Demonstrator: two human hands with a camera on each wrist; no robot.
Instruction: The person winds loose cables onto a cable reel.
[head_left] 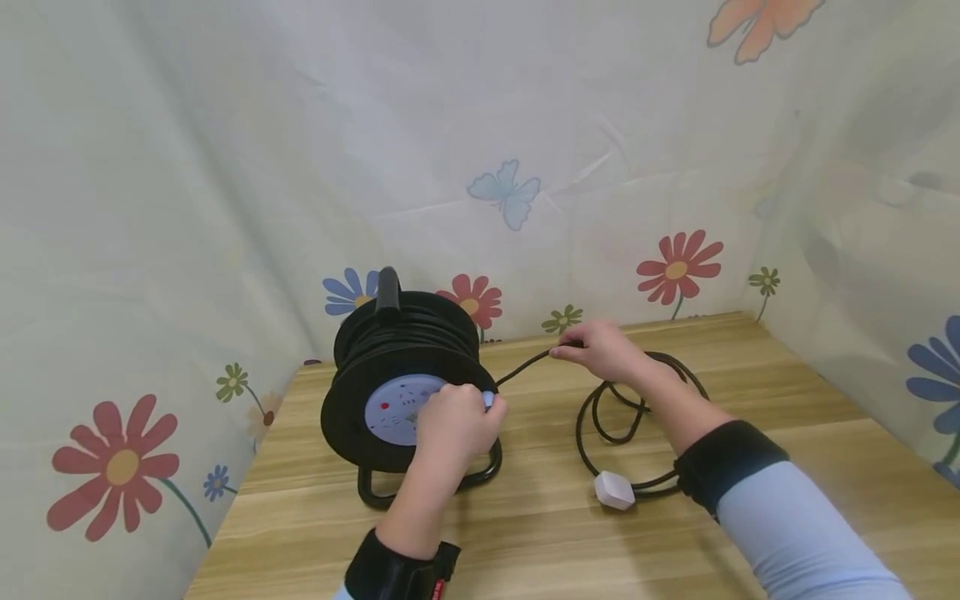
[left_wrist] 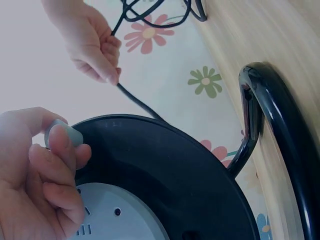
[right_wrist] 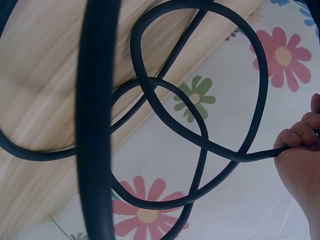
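Note:
A black cable reel [head_left: 401, 387] with a light blue socket face [head_left: 397, 408] stands on its tube stand on the wooden table [head_left: 525, 533]. My left hand [head_left: 457, 425] grips the pale blue crank knob [left_wrist: 62, 134] at the reel's face. My right hand [head_left: 600, 350] pinches the black cable [head_left: 525, 364] a short way right of the reel. Loose loops of the black cable [right_wrist: 200, 135] lie on the table behind my right wrist, ending in a white plug [head_left: 615, 490].
Flowered cloth [head_left: 225, 208] hangs close behind and on both sides of the table. The reel's carry handle [head_left: 387, 290] sticks up at the back. The reel's black stand tube [left_wrist: 280, 145] rests on the wood.

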